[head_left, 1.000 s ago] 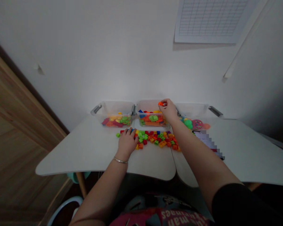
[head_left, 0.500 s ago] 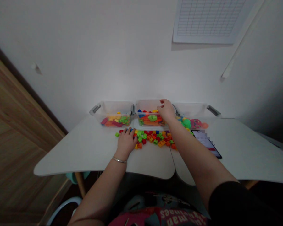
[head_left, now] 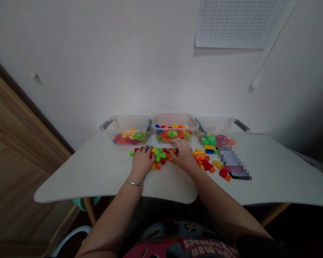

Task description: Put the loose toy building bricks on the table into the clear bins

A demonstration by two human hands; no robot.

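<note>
Loose toy building bricks [head_left: 160,154] in green, red, orange and yellow lie heaped along the table. At the heap's left end rests my left hand [head_left: 142,161], its fingers spread over a few bricks, none visibly gripped. My right hand [head_left: 183,156] is over the middle of the heap, thumb apart from the outstretched fingers; it hides the bricks under it. Just behind it stands the middle clear plastic bin [head_left: 174,118], holding bricks of mixed colours. More bricks [head_left: 204,163] are scattered to the right of my right hand.
A left clear bin [head_left: 131,122] holds colourful pieces. The right clear bin [head_left: 216,123] has round green, pink and orange pieces. A phone [head_left: 235,163], partly blurred, lies beside the bricks on the white table [head_left: 271,172]. A gridded sheet [head_left: 231,25] hangs on the wall.
My right hand has come down and back from the middle bin's rim to the brick heap. My left hand stays at the heap's left end.
</note>
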